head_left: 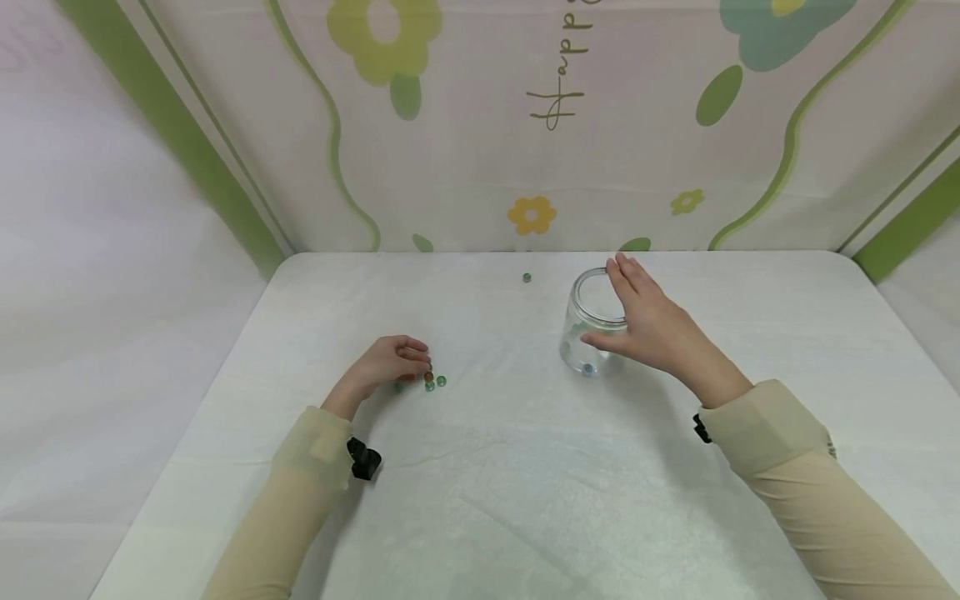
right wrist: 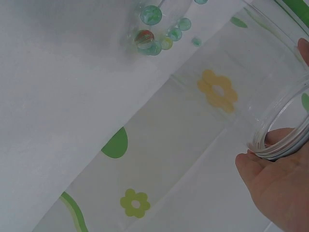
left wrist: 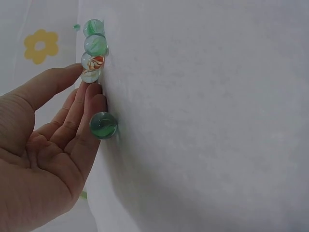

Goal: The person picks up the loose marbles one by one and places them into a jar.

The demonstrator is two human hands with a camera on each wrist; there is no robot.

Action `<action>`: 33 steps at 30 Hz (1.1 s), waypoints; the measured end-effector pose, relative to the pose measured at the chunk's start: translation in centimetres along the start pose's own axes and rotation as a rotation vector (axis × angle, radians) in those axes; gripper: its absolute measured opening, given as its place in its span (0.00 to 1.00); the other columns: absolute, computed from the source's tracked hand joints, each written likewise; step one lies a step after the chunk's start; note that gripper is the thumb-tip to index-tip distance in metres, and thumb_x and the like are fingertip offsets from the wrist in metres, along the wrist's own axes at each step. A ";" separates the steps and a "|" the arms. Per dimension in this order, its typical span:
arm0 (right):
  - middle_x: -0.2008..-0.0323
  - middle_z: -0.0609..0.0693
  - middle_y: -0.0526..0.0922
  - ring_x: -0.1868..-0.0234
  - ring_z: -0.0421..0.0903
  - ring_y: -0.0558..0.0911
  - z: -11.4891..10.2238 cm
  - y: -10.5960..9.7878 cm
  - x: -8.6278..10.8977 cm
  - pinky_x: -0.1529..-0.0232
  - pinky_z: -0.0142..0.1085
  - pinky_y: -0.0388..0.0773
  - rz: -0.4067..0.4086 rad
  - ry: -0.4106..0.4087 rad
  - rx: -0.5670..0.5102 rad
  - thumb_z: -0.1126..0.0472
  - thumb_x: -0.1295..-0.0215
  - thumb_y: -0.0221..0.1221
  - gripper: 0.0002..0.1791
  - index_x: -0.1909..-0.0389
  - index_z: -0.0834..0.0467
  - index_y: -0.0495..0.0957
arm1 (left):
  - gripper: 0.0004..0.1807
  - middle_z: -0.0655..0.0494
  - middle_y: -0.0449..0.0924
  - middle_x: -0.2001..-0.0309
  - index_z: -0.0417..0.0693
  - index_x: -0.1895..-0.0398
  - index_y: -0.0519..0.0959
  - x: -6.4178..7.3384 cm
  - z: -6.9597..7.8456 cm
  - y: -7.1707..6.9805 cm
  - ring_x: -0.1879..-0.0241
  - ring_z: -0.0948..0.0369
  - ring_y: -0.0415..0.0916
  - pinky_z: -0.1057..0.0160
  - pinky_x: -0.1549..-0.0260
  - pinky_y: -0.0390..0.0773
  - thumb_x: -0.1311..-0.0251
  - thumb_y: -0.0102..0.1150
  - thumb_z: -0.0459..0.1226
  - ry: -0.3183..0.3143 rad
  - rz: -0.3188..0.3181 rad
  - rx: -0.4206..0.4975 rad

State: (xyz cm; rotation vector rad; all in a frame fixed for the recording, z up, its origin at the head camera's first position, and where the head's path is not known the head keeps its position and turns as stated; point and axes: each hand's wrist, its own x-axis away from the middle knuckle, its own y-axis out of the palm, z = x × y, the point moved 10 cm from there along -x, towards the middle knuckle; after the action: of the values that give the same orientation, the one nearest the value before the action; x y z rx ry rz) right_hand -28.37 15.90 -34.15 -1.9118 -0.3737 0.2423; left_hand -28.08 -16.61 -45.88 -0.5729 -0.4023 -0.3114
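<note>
In the head view my left hand (head_left: 392, 358) is low over a small cluster of marbles on the left of the table. In the left wrist view its thumb and fingertips pinch a pale marble (left wrist: 91, 76). An orange-and-white marble (left wrist: 92, 61) and a green marble (left wrist: 95, 44) lie beside it, while a dark green marble (left wrist: 103, 125) sits nearer the palm. My right hand (head_left: 652, 325) holds an upright clear glass jar (head_left: 573, 333), thumb across the front and fingers along the far rim. A bluish marble (head_left: 588, 369) shows at the jar's bottom.
A lone green marble (head_left: 527, 277) lies near the table's back edge. White cloth covers the table (head_left: 480, 467), and a flower-printed curtain (head_left: 465, 167) hangs behind it. Several marbles also appear at the top of the right wrist view, including a green one (right wrist: 151, 15).
</note>
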 end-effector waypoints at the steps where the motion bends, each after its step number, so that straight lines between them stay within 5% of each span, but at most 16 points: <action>1: 0.24 0.63 0.39 0.24 0.60 0.42 0.0 0.0 0.0 0.30 0.63 0.54 -0.001 0.001 0.000 0.41 0.43 0.63 0.58 0.26 0.66 0.39 | 0.22 0.40 0.78 0.45 0.35 0.40 0.69 0.0 0.0 0.0 0.55 0.60 0.80 0.67 0.56 0.81 0.36 0.57 0.35 -0.001 0.003 -0.002; 12: 0.24 0.62 0.39 0.24 0.60 0.42 0.1 0.1 -0.1 0.31 0.63 0.55 0.002 0.002 0.001 0.40 0.43 0.63 0.58 0.26 0.65 0.39 | 0.21 0.40 0.79 0.46 0.36 0.41 0.71 0.1 0.1 -0.2 0.58 0.62 0.80 0.69 0.58 0.81 0.36 0.57 0.34 -0.020 0.033 -0.014; 19: 0.24 0.62 0.40 0.24 0.60 0.42 0.1 0.0 -0.2 0.30 0.63 0.55 0.008 -0.004 0.002 0.40 0.43 0.63 0.58 0.26 0.66 0.39 | 0.22 0.41 0.77 0.43 0.40 0.39 0.70 0.0 0.8 -0.6 0.49 0.55 0.79 0.62 0.49 0.80 0.35 0.56 0.37 -0.014 0.048 0.045; 25: 0.24 0.62 0.40 0.23 0.59 0.43 0.1 0.0 -0.2 0.30 0.62 0.55 0.020 -0.005 -0.004 0.40 0.44 0.63 0.59 0.26 0.65 0.40 | 0.26 0.42 0.74 0.40 0.42 0.33 0.65 -0.2 2.4 -0.3 0.41 0.53 0.75 0.62 0.42 0.77 0.33 0.54 0.39 0.002 0.045 0.248; 29: 0.24 0.62 0.41 0.23 0.59 0.43 0.0 0.1 -0.2 0.30 0.62 0.55 0.019 -0.007 -0.005 0.40 0.44 0.64 0.59 0.26 0.65 0.40 | 0.28 0.46 0.73 0.41 0.43 0.30 0.61 0.0 4.0 0.3 0.38 0.53 0.70 0.71 0.48 0.79 0.32 0.53 0.37 0.005 0.040 0.462; 33: 0.24 0.62 0.40 0.23 0.60 0.42 -0.1 0.0 -0.2 0.30 0.62 0.54 0.008 -0.006 -0.005 0.40 0.43 0.63 0.59 0.26 0.65 0.40 | 0.30 0.50 0.74 0.45 0.42 0.30 0.61 -0.1 5.7 0.8 0.36 0.52 0.68 0.76 0.55 0.80 0.33 0.54 0.35 0.019 0.042 0.582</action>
State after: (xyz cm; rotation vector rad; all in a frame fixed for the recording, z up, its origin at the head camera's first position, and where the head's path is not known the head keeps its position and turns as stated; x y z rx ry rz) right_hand -28.54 15.70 -34.15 -1.9183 -0.3712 0.2529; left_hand -29.42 -12.72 -41.90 -0.0091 -0.4379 -0.1463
